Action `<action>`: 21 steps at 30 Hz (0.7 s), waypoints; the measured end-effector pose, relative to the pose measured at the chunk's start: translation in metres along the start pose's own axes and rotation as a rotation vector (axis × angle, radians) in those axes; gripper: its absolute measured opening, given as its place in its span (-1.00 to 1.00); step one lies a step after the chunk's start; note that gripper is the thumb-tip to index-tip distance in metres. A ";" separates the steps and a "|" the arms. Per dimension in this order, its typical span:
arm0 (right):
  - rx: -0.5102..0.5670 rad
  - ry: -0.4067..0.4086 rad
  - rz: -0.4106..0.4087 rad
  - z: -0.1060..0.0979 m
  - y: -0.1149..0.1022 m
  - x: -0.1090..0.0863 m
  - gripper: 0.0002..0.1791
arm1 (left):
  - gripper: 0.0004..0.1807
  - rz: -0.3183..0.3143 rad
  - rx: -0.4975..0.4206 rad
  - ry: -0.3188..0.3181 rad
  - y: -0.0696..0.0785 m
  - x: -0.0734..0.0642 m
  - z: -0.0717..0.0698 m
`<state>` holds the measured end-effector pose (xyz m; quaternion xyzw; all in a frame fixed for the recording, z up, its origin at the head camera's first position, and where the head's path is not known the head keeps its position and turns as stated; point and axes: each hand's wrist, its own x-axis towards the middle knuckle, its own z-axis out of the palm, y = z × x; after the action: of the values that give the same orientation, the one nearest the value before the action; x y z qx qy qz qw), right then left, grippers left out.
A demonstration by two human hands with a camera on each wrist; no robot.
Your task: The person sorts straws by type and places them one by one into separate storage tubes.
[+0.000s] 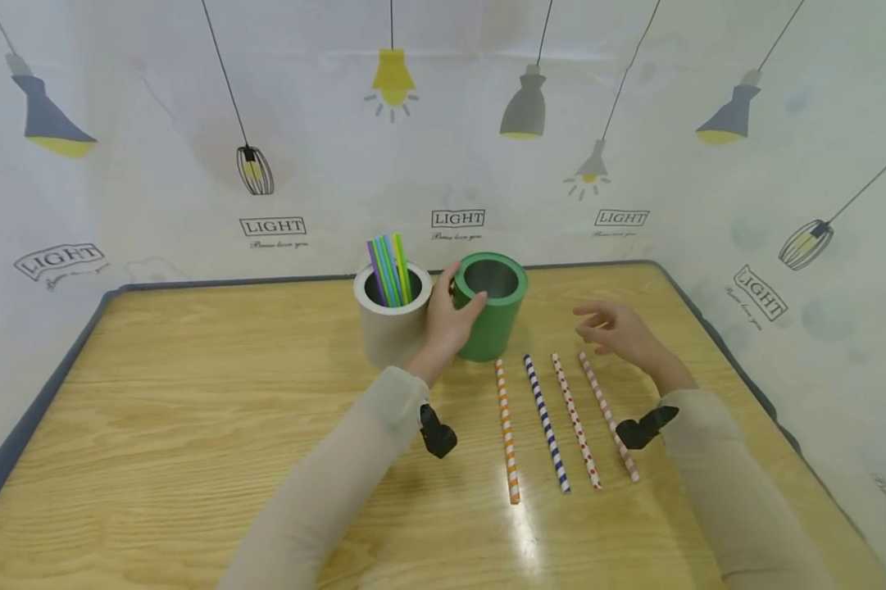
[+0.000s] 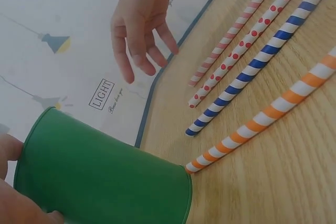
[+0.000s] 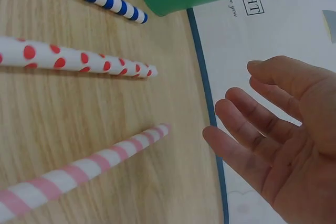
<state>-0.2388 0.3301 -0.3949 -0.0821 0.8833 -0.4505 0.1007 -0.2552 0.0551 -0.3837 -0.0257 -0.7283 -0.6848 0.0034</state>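
Observation:
My left hand (image 1: 452, 324) holds a green cup (image 1: 489, 324) near its rim, the thumb on the near side and the fingers on the left side. In the left wrist view the green cup (image 2: 105, 171) stands beside the tip of an orange-striped paper straw (image 2: 262, 119). My right hand (image 1: 620, 332) hovers with loosely bent fingers and nothing in them, beyond the far end of a pink-striped straw (image 1: 608, 416). Between the outer straws lie a blue-striped straw (image 1: 547, 422) and a red-dotted straw (image 1: 577, 422), roughly side by side.
Left of the green cup, close against my left hand, a white cup (image 1: 391, 332) holds several colourful straws (image 1: 391, 270). The wooden table (image 1: 214, 410) ends at a dark edging along a white backdrop (image 1: 324, 164) printed with lamps.

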 end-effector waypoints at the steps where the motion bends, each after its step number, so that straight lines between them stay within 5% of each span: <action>1: -0.006 -0.004 0.009 0.000 0.002 -0.001 -0.51 | -0.31 0.004 -0.009 0.000 -0.001 0.000 0.000; 12: 0.007 -0.024 0.176 0.007 0.025 -0.009 -0.46 | -0.29 0.031 -0.028 -0.011 -0.003 0.002 -0.003; 21: -0.006 0.003 0.213 0.017 0.040 -0.009 -0.41 | -0.30 0.028 -0.034 -0.021 -0.004 0.002 -0.004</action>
<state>-0.2280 0.3416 -0.4362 0.0128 0.8884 -0.4349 0.1467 -0.2576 0.0515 -0.3870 -0.0430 -0.7161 -0.6967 0.0049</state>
